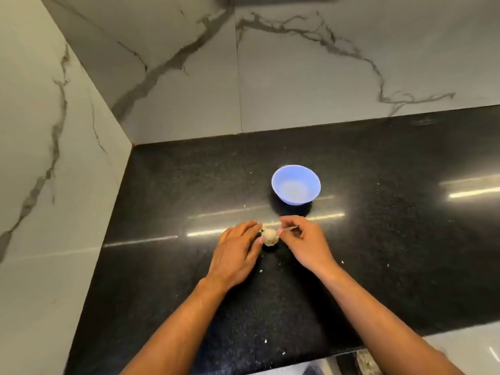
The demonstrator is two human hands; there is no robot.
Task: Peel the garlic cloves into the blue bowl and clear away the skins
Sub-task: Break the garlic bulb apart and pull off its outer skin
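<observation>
White marble-look wall panels (297,71) with dark grey veins meet in a corner on the left, rising behind a polished black speckled countertop (189,185) that fills the lower part of the view and reflects streaks of overhead light. Two bare forearms reach in from the bottom edge toward the middle of the counter. On the counter, beyond the hands and apart from them, stands a small blue bowl (296,184), upright, with nothing visible inside it. The left hand (238,253) lies palm down, its fingertips curled against the left side of a garlic bulb (270,236), a pale, papery, rounded head that sits on the counter between the two hands. The right hand (305,239) is just to the right of the bulb, its thumb and forefinger pinching a thin pale strip of garlic skin (289,228) that leads back toward the bulb. Tiny white flecks of skin (265,341) are scattered over the dark surface near the forearms and counter edge.
</observation>
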